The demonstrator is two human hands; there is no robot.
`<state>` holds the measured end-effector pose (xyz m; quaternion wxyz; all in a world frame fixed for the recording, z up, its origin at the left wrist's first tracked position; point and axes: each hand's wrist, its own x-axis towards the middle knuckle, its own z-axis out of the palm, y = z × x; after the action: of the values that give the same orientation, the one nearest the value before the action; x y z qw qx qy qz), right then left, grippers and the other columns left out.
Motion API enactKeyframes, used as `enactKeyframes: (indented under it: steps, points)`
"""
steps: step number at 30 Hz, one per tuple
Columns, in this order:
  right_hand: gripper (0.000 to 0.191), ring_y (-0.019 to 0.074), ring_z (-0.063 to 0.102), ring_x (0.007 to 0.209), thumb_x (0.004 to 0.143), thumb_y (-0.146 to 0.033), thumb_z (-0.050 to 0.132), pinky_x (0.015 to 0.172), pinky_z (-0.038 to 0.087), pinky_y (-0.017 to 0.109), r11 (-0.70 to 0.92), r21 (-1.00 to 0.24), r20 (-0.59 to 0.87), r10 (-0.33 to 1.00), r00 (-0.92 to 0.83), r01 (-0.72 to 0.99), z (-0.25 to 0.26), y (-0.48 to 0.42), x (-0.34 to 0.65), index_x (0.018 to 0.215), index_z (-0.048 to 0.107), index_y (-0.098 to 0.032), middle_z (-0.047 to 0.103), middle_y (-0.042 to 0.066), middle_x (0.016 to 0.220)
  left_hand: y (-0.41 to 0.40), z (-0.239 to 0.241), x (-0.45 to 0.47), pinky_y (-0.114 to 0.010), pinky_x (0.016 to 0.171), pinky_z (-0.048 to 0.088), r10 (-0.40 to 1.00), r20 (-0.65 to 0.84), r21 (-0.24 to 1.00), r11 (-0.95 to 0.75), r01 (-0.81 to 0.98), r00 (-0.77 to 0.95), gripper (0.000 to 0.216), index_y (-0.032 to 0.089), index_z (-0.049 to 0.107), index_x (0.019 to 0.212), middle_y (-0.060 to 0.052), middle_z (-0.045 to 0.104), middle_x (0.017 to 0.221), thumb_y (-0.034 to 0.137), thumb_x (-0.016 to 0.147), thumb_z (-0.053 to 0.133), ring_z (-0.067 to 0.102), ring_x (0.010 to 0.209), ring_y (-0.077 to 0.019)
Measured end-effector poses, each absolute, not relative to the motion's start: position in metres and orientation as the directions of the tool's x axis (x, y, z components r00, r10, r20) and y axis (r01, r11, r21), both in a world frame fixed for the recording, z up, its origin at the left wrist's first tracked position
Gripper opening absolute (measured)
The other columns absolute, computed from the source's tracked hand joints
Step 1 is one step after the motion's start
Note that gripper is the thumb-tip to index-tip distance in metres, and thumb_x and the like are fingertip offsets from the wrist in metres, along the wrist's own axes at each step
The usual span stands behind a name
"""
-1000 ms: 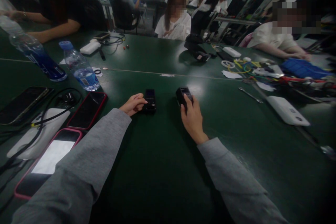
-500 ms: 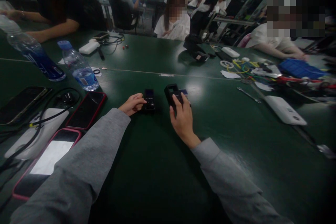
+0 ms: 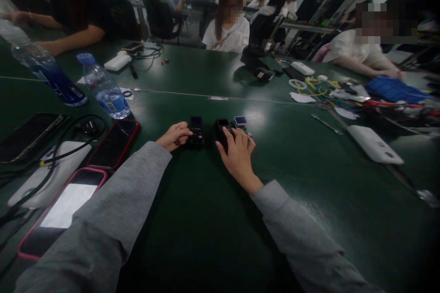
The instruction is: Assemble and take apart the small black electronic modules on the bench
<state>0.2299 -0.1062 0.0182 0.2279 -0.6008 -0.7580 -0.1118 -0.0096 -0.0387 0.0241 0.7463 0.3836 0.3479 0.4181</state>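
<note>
**Black devices under both hands on a dark green surface**

Black casing shows at the right hand (image 3: 239,158), whose grip is closed over a small black device (image 3: 222,129) lying on the surface (image 3: 206,219); the fingers curl over its near end, and a small blue-lit part (image 3: 240,120) shows just beyond them. The left hand (image 3: 174,135) rests beside a second black device (image 3: 196,132), fingertips touching its left edge; whether this grip is clamped on it cannot be told. The two devices lie near each other, side by side, at the middle of the surface. Both forearms wear grey sleeves. To the left lie a phone in a red case (image 3: 114,143) and a phone in a pink case (image 3: 62,210) with its screen lit, beside a white block crossed by a black cable (image 3: 65,149). Farther left stand two water bottles (image 3: 105,87). To the right lie a white power bank (image 3: 374,145) and, beyond it, a tangle of coloured wires (image 3: 323,87). Other people sit along the far edges.
</note>
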Motion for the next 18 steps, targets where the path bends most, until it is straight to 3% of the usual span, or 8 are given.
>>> enactKeyframes:
  steps: [5, 11, 18]
  points:
    - [0.043, 0.0287, 0.034, 0.137, 0.105, -0.037, 0.031, 0.109, 0.025, 0.051, 0.241, -0.201, 0.558, 0.825, -0.091, 0.949, 0.021, -0.105, 0.233, 0.143, 0.045, -0.022, 0.049, 0.012, 0.141, -0.038, 0.023, -0.010, -0.021, 0.038, 0.007, 0.893, -0.206, 0.865, 0.357, -0.352, 0.401, 0.055, 0.022, 0.025, 0.066, 0.014, 0.029, 0.047, 0.014, 0.065, 0.079, 0.023, 0.035, -0.0013]
    - [0.040, 0.0304, 0.040, 0.132, 0.102, -0.030, 0.033, 0.103, 0.035, 0.054, 0.165, -0.360, 0.581, 0.810, 0.082, 0.918, 0.011, -0.084, 0.262, 0.136, 0.053, -0.025, 0.051, 0.011, 0.139, -0.037, 0.021, -0.011, -0.021, 0.038, 0.008, 0.889, -0.202, 0.867, 0.357, -0.348, 0.410, 0.054, 0.022, 0.026, 0.067, 0.014, 0.030, 0.048, 0.014, 0.066, 0.079, 0.025, 0.035, -0.0014]
    - [0.044, 0.0282, 0.048, 0.129, 0.099, -0.028, 0.039, 0.102, 0.045, 0.049, 0.281, -0.540, 0.508, 0.860, 0.042, 0.794, -0.003, -0.072, 0.276, 0.141, 0.052, -0.020, 0.047, 0.016, 0.141, -0.039, 0.027, -0.010, -0.020, 0.037, 0.008, 0.890, -0.202, 0.862, 0.360, -0.358, 0.408, 0.054, 0.022, 0.026, 0.066, 0.014, 0.029, 0.047, 0.013, 0.065, 0.080, 0.025, 0.035, -0.0010]
